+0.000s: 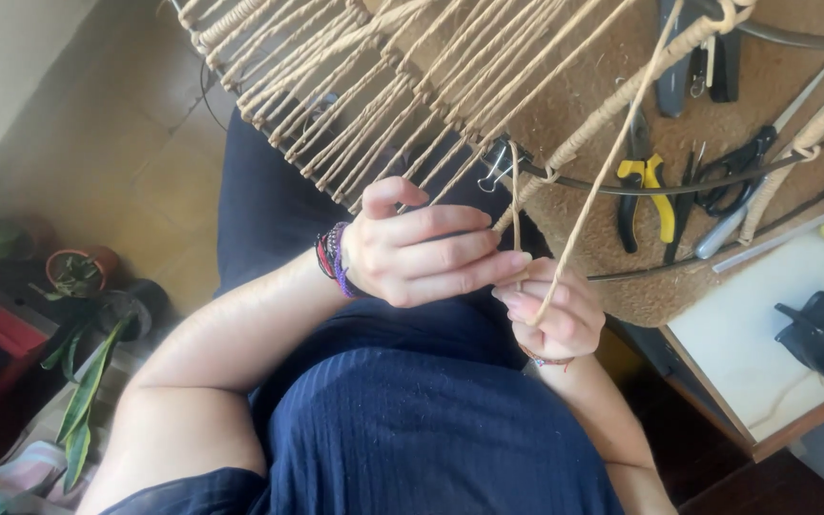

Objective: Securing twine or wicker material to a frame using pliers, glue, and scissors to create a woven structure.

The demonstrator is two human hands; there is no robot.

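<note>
Two hands meet at lap level under a wire frame (565,181) wrapped in tan cord: left hand (422,253) curled, fingertips pinching a short cord end (516,205); right hand (555,315) closed around a long strand (612,157) rising to the frame. Potted plants (78,272) stand on the floor at left. Yellow-handled pliers (650,195) and scissors (741,167) lie on a brown mat on the counter (755,334) at right.

Navy ribbed clothes — beaded wrist bracelets (331,259).

No packages, no labels, no signs, no screens anywhere around my hands, nothing printed in my view at all.
</note>
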